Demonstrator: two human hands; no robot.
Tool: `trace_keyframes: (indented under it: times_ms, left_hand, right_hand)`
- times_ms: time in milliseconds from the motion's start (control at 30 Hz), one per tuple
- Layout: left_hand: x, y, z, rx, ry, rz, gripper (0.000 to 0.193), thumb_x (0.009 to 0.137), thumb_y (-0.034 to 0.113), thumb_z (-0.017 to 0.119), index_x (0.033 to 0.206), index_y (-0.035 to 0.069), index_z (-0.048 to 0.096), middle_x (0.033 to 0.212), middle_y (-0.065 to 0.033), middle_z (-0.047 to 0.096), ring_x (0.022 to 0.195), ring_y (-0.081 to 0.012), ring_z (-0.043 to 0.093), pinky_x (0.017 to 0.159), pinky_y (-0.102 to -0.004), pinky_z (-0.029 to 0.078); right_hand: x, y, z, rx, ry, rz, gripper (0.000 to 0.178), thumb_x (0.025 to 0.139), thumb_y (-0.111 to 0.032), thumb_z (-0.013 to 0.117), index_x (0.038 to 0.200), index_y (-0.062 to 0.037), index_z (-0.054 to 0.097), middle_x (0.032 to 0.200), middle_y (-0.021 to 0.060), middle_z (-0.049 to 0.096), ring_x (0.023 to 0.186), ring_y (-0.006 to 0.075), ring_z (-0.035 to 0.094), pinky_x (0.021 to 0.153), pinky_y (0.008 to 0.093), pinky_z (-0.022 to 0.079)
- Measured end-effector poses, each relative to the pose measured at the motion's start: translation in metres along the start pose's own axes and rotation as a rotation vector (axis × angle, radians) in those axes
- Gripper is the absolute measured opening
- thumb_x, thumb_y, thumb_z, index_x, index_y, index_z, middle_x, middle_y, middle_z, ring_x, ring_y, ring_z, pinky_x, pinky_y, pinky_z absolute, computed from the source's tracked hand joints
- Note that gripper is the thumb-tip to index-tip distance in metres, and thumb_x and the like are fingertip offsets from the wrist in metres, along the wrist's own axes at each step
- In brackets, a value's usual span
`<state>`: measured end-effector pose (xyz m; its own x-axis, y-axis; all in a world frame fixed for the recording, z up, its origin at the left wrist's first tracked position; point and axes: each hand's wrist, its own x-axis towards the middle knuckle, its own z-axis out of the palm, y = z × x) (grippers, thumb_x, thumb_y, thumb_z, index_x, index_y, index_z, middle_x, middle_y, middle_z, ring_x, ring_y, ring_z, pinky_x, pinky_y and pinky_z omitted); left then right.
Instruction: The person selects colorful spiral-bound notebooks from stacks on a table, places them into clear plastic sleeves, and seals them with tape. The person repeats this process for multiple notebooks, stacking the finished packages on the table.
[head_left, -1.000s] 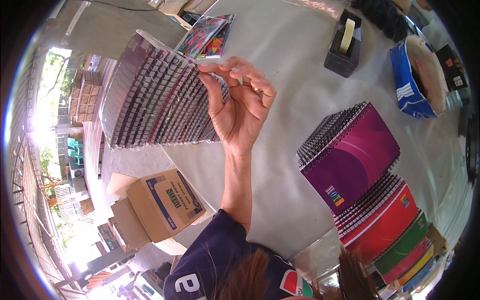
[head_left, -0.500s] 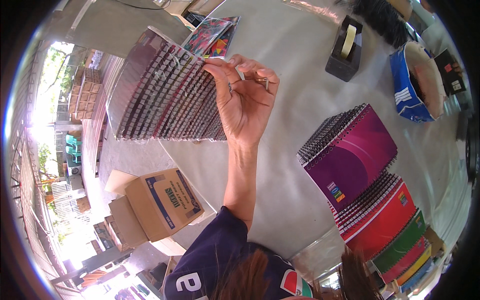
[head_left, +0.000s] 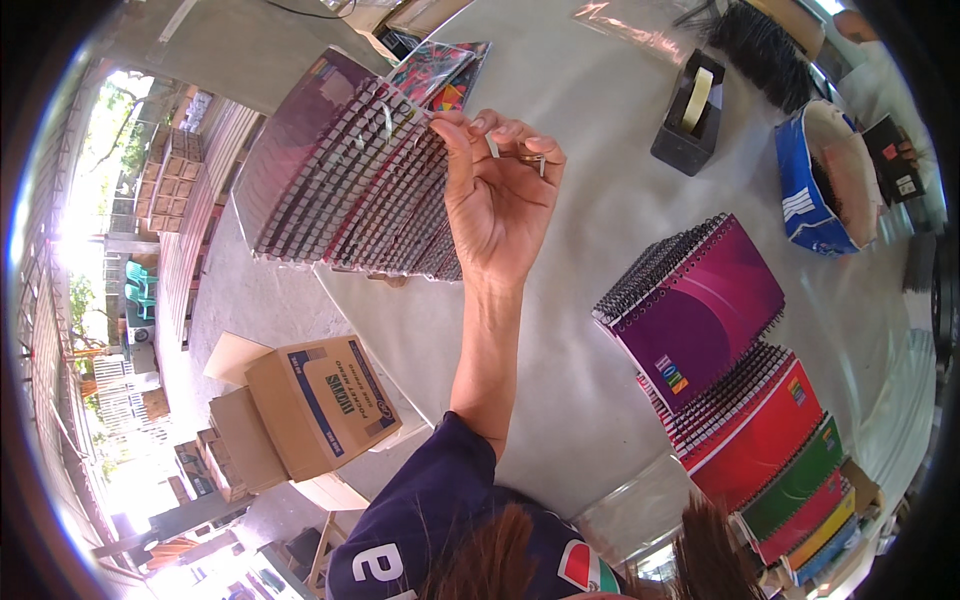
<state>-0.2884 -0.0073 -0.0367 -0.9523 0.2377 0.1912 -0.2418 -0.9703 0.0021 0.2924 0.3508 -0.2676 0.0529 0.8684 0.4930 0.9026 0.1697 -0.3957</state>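
Observation:
My left hand (head_left: pixel 500 195) is raised with its palm toward me, thumb and forefinger pinched on the edge of clear plastic wrap (head_left: pixel 300 150). The wrap covers a tall stack of spiral notebooks (head_left: pixel 375 185), their wire bindings facing me and a dark purple cover at the left end. Small pale strips, possibly tape, show at the other fingers, which are half curled. Behind the stack lie colourful patterned booklets (head_left: pixel 440 75) in a clear sleeve. My right hand is out of view.
A black tape dispenser (head_left: pixel 688 135) stands at the far right, near a blue-and-white container (head_left: pixel 815 190) and a black brush (head_left: pixel 765 50). Purple notebooks (head_left: pixel 705 310), red notebooks (head_left: pixel 745 430) and green ones (head_left: pixel 795 480) line the right side. An open cardboard box (head_left: pixel 320 410) sits left of the table.
The wrapped stack and my left hand sit slightly further right in the picture, with the pinch kept. The surroundings have shifted a little, as the view itself moved.

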Motion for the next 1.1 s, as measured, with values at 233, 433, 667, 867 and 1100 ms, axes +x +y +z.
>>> trace_keyframes:
  times_ms: [233,433,667,867,1100]
  left_hand:
    - [-0.002,0.000,0.004,-0.014,-0.014,0.010,0.024,0.098,0.026,0.055,0.121,0.021,0.060,0.100,0.0019,0.054,0.094,-0.0136,0.053,0.094,-0.0362,0.042]
    - [-0.006,-0.001,0.012,-0.012,-0.104,-0.017,0.022,0.098,0.026,0.055,0.119,0.020,0.061,0.099,0.0017,0.054,0.093,-0.0137,0.052,0.094,-0.0364,0.041]
    - [-0.045,-0.013,0.024,0.108,0.130,-0.114,0.013,0.096,0.024,0.060,0.106,0.018,0.065,0.092,0.0017,0.054,0.088,-0.0133,0.051,0.087,-0.0342,0.043]
    - [-0.105,-0.002,0.003,0.341,0.423,-0.198,0.011,0.096,0.020,0.060,0.107,0.018,0.064,0.090,0.0024,0.057,0.084,-0.0118,0.053,0.081,-0.0306,0.045]
    - [-0.200,-0.014,-0.011,0.488,0.579,-0.333,0.013,0.097,0.017,0.058,0.109,0.015,0.063,0.088,0.0014,0.060,0.082,-0.0122,0.056,0.079,-0.0314,0.048]
  right_hand:
    - [0.000,0.002,-0.005,-0.006,0.013,0.006,0.021,0.097,-0.007,0.043,0.101,0.0033,0.060,0.103,0.0200,0.058,0.096,0.0347,0.056,0.083,0.0443,0.045]
    - [-0.012,0.025,-0.024,-0.015,0.059,0.059,0.021,0.097,-0.007,0.043,0.101,0.0034,0.060,0.103,0.0202,0.058,0.096,0.0350,0.055,0.083,0.0446,0.045]
    - [-0.020,0.064,-0.075,-0.059,0.140,0.183,0.021,0.097,-0.007,0.042,0.101,0.0035,0.060,0.103,0.0205,0.058,0.095,0.0355,0.055,0.083,0.0449,0.045]
    - [-0.040,0.064,-0.119,0.034,0.071,0.315,0.019,0.090,-0.003,0.045,0.102,0.0042,0.058,0.103,0.0174,0.056,0.096,0.0312,0.055,0.086,0.0429,0.045]
    - [-0.035,0.076,-0.114,0.150,0.022,0.261,0.017,0.089,-0.011,0.052,0.101,-0.0008,0.059,0.101,0.0131,0.057,0.096,0.0291,0.054,0.087,0.0403,0.044]
